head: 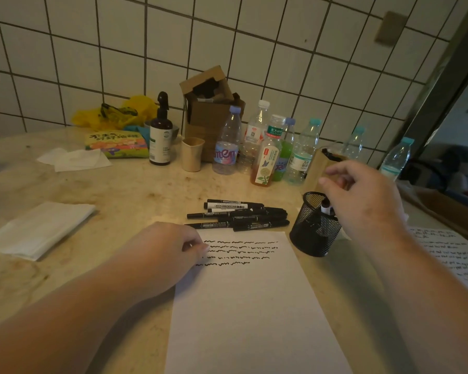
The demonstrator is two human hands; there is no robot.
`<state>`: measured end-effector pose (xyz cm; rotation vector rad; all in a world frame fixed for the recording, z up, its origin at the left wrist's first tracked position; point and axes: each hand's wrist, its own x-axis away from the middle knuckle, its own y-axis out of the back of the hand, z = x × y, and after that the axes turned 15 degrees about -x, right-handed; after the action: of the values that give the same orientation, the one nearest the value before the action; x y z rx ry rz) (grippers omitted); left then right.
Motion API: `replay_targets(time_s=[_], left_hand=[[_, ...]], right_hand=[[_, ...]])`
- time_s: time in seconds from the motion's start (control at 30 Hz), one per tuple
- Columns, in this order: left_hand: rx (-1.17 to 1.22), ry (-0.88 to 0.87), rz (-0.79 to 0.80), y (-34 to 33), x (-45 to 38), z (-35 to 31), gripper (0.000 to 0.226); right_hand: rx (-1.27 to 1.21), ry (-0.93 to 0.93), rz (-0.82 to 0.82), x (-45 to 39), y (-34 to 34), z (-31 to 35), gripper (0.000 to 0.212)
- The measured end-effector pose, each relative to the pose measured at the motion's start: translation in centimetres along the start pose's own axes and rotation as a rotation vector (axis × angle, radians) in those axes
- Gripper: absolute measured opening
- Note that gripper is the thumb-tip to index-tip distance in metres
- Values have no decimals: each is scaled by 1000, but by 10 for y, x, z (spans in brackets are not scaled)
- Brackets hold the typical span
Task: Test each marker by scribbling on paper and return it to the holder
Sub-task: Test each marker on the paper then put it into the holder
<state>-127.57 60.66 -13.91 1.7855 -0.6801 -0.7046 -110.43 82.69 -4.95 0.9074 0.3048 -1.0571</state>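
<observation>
Black wire-mesh pen holder (315, 233) stands on the mottled beige stone counter (135, 195), just right of the white sheet of paper (251, 306), with at least one marker with a white label (325, 207) upright inside it. Over its rim hovers the right hand (362, 201), its fingers (333, 176) spread loose and grasping nothing, so the step in hand looks like the return of a tested marker, the drop made. The left hand (168, 252) lies flat on the sheet's top left corner, fingers relaxed and pressing down, beside four rows of dark squiggles (238, 252).

Just beyond the paper's top edge lies a loose pile of black markers (238, 215), well short of the holder. By my reading these are the untested ones. The next move calls for the right hand to cross left to that pile, pinch one marker free without rolling the rest, and uncap it, while the left hand pins the sheet.
</observation>
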Motion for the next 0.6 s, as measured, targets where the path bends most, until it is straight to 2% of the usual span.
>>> replay_targets(time_s=[0.07, 0.13, 0.23, 0.33, 0.43, 0.6], left_hand=[[-4, -4, 3, 0, -1, 0, 26], [-1, -1, 14, 0, -2, 0, 24], [-10, 6, 36, -1, -3, 1, 24], [-7, 8, 40, -2, -4, 2, 24], [-21, 8, 40, -2, -6, 2, 24], [-27, 0, 28, -1, -5, 2, 26]], right_hand=[[-16, 65, 66, 4, -11, 10, 8], [32, 93, 203, 6, -29, 13, 7], [137, 53, 406, 7, -60, 7, 10], [255, 10, 536, 6, -87, -7, 16], [320, -12, 597, 5, -101, -21, 22], [339, -12, 619, 3, -111, -33, 16]])
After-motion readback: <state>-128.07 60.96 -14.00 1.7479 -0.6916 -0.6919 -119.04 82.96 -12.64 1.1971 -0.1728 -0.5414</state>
